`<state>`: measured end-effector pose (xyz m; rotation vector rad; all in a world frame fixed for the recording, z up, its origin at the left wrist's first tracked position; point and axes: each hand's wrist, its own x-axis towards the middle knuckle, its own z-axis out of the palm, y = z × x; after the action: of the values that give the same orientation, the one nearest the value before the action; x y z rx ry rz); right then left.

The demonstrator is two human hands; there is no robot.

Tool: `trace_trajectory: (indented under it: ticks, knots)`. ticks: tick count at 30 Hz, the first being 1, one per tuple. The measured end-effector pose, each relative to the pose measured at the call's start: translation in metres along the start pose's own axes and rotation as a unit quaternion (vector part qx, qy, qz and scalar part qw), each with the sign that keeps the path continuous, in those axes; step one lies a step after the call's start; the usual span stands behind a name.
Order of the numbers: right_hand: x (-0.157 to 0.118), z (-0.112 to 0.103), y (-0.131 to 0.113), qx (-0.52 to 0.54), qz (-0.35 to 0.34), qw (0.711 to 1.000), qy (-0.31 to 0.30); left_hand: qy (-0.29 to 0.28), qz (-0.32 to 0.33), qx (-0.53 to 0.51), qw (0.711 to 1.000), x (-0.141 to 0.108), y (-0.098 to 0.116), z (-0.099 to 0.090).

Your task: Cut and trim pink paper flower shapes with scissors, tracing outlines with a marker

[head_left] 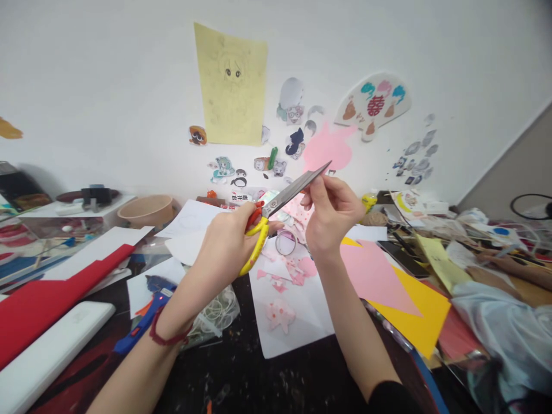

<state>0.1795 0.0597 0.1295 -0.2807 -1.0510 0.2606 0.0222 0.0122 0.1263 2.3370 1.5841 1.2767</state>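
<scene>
My left hand (228,236) grips a pair of scissors (295,192) by its yellow and red handles. The blades look closed and point up to the right. My right hand (330,215) is pinched beside the blade tips; what its fingers hold is hidden. Behind the tips shows a pink paper shape (330,148); I cannot tell whether it is held or on the wall. Below, a white sheet (302,328) bears a pink spotted star-like cutout (280,315) and several pink scraps (280,284). A clear ring (285,242) lies between my hands.
Pink paper (379,276) and yellow paper (425,322) lie to the right. On the left are a blue glue gun (144,325), a long white case (56,356), red sheets (64,293) and a beige bowl (146,211). Drawings and stickers cover the wall (107,86) ahead.
</scene>
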Motion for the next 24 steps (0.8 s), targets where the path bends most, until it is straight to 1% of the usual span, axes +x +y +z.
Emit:
trace_trajectory:
  ticks: [6, 10, 14, 16, 20, 24]
  knots:
    - [-0.001, 0.001, 0.004, 0.024, -0.039, 0.999, 0.013, -0.001, -0.004, 0.004, 1.0, -0.002, 0.003, 0.003]
    - [0.0, 0.0, 0.008, 0.025, -0.048, 0.998, 0.011, 0.0, -0.009, 0.006, 1.0, -0.001, 0.002, 0.004]
    - [0.007, -0.005, 0.009, -0.008, -0.038, 0.999, -0.022, 0.013, -0.01, 0.042, 0.999, 0.001, -0.001, 0.001]
    - [0.012, -0.008, 0.007, -0.03, -0.029, 0.999, -0.022, 0.017, -0.007, 0.056, 0.998, 0.002, -0.002, 0.0]
    - [0.02, -0.012, 0.001, -0.035, -0.015, 0.999, -0.022, 0.016, -0.006, 0.073, 0.997, 0.003, -0.003, -0.001]
    - [0.024, -0.015, -0.002, -0.036, 0.005, 0.998, -0.041, 0.017, -0.009, 0.074, 0.997, 0.004, -0.002, 0.0]
